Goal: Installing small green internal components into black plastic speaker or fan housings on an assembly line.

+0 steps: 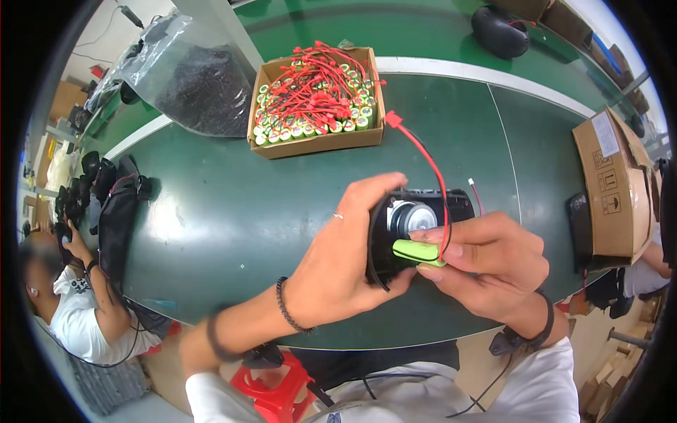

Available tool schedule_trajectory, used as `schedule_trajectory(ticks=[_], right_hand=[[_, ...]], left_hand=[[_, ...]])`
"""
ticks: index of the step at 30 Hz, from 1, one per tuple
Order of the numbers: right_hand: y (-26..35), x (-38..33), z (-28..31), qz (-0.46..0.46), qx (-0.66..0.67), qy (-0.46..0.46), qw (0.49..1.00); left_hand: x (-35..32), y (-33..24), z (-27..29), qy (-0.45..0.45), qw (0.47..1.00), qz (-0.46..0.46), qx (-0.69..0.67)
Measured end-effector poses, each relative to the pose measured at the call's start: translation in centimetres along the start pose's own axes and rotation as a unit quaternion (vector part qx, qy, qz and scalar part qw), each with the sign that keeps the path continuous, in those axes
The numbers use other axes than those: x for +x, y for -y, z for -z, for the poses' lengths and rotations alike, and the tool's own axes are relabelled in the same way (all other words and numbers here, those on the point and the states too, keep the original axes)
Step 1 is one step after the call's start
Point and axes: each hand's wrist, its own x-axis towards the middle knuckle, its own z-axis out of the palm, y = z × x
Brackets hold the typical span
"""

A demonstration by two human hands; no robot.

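Note:
My left hand is wrapped round a black plastic speaker housing, its fingers along the left side and underneath. Inside the housing a round silver speaker driver shows. Between thumb and fingertips my right hand pinches a light green cylindrical battery at the housing's near part. From the battery a red and black wire arches up and away to a small red connector. A thin wire with a white plug stands out beyond the housing's right side.
An open cardboard box of green batteries with red connectors stands at the back. Beside it lies a clear plastic bag with dark contents. A larger carton is at the right. Another person works at the left, near black items.

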Motion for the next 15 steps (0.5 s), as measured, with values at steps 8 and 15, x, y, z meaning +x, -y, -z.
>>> schedule_trajectory(ticks=[8,15], right_hand=[[0.1,-0.5,-0.4,-0.012,-0.011,0.03,0.999],[-0.8,-1.2,-1.4,0.055,-0.017,0.034,0.998]], left_hand=[[-0.3,-0.2,0.2,-0.008,0.998,-0.028,0.053],[-0.9,0.0,-0.5,-0.015,0.999,-0.017,0.045]])
